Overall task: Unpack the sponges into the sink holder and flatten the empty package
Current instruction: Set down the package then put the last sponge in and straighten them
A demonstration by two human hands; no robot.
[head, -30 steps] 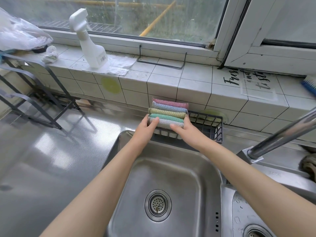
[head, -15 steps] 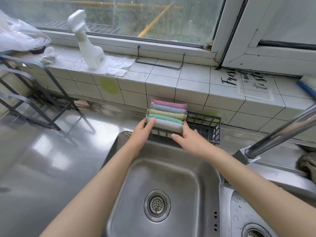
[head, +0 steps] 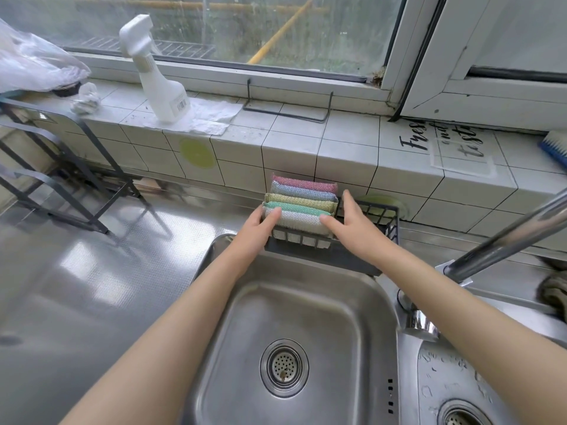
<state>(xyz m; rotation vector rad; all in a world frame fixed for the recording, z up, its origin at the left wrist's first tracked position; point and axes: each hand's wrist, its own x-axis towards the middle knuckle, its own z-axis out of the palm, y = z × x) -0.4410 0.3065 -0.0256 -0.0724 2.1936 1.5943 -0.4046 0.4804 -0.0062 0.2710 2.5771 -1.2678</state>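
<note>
A stack of several sponges (head: pixel 302 199) in pink, blue, yellow, green and white stands on edge in the left part of the dark wire sink holder (head: pixel 385 223), which hangs at the back rim of the sink (head: pixel 306 317). My left hand (head: pixel 260 227) presses the stack's left end, thumb on the white front sponge. My right hand (head: pixel 349 223) holds the right end, thumb on the white sponge and fingers up along the side. I see no empty package.
A white spray bottle (head: pixel 159 78) stands on a cloth on the tiled ledge. A dark metal rack (head: pixel 61 179) sits at the left on the steel counter, with a plastic bag (head: pixel 33 65) on top. The faucet (head: pixel 506 237) crosses at the right, beside a second basin.
Both hands stay at the ends of the sponge stack in the holder. The right hand's fingers have slid a little higher along the right end.
</note>
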